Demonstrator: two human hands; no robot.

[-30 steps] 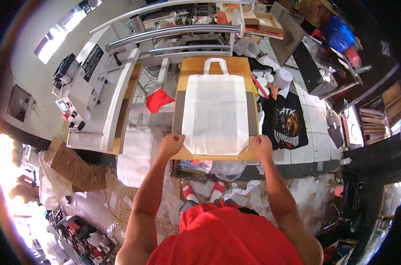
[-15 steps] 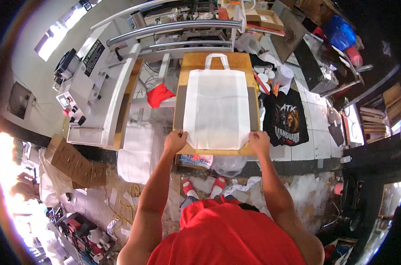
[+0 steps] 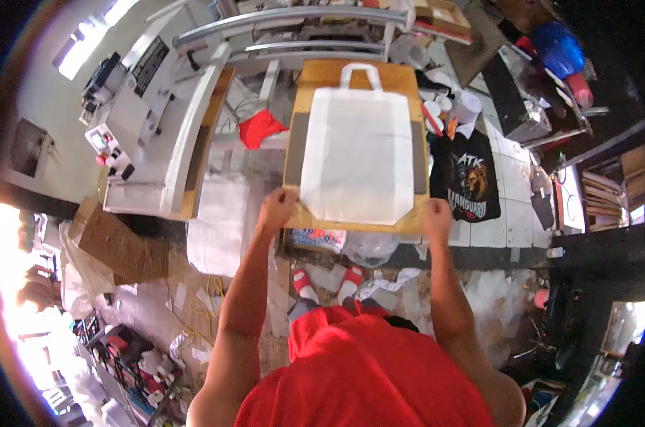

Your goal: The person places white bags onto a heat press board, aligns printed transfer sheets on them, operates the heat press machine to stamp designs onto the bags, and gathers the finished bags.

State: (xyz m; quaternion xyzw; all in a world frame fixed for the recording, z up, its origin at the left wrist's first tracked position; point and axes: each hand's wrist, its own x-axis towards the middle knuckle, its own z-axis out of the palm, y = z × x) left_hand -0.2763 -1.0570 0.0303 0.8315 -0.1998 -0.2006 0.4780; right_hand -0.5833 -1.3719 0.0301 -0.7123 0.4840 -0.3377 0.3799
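A white tote bag (image 3: 358, 156) with a loop handle lies flat on a wooden board (image 3: 322, 74), handle toward the far end. My left hand (image 3: 279, 208) is closed at the board's near left corner, a little apart from the bag. Just past the board's right edge, my right hand (image 3: 438, 212) is closed too, away from the bag's lower right corner. Nothing shows in either hand, though the fingertips are partly hidden. Dark grey strips stick out from under the bag on both sides.
A white machine (image 3: 137, 171) stands at the left, and metal rails (image 3: 294, 25) cross behind the board. White sheets (image 3: 219, 228) are stacked left of it. A red cloth (image 3: 262, 129) and a black printed bag (image 3: 466, 178) flank the board. Scraps litter the floor.
Both hands have come off the bag's lower corners and moved outward, left hand to the left and right hand to the right. The view has shifted slightly; the bag stays flat on the board.
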